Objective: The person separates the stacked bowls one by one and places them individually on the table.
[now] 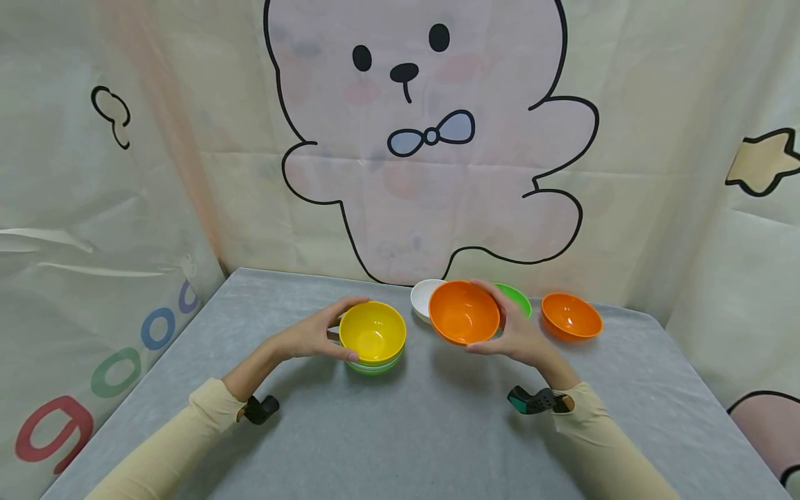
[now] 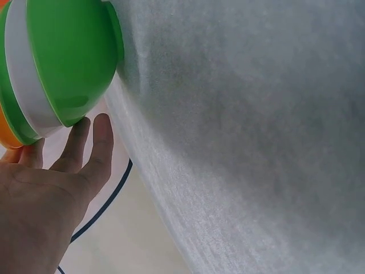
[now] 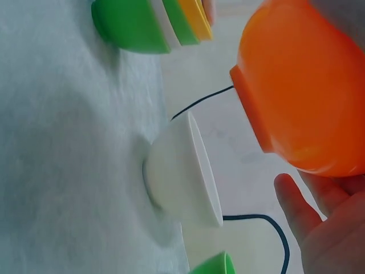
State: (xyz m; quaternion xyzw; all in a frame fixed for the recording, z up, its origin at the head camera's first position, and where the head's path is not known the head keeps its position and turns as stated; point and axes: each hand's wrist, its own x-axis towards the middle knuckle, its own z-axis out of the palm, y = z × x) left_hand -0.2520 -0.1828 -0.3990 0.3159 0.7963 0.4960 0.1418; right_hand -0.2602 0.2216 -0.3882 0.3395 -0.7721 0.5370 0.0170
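A stack of bowls stands on the table left of centre, with a yellow bowl (image 1: 373, 332) on top. Under it the right wrist view shows a green bowl (image 3: 181, 23), a white one (image 3: 162, 24) and a lowest green one (image 3: 128, 25). My left hand (image 1: 315, 335) holds the stack from its left side, thumb in front and fingers behind. Raised above the table, an orange bowl (image 1: 464, 312) is gripped at its right side by my right hand (image 1: 517, 336). It is tilted, so its inside faces the head camera.
Behind the held orange bowl sit a white bowl (image 1: 421, 300) and a green bowl (image 1: 517, 298), both partly hidden. Another orange bowl (image 1: 570, 317) rests farther right. Grey cloth covers the table (image 1: 400, 437); a printed curtain (image 1: 431, 208) hangs behind its back edge.
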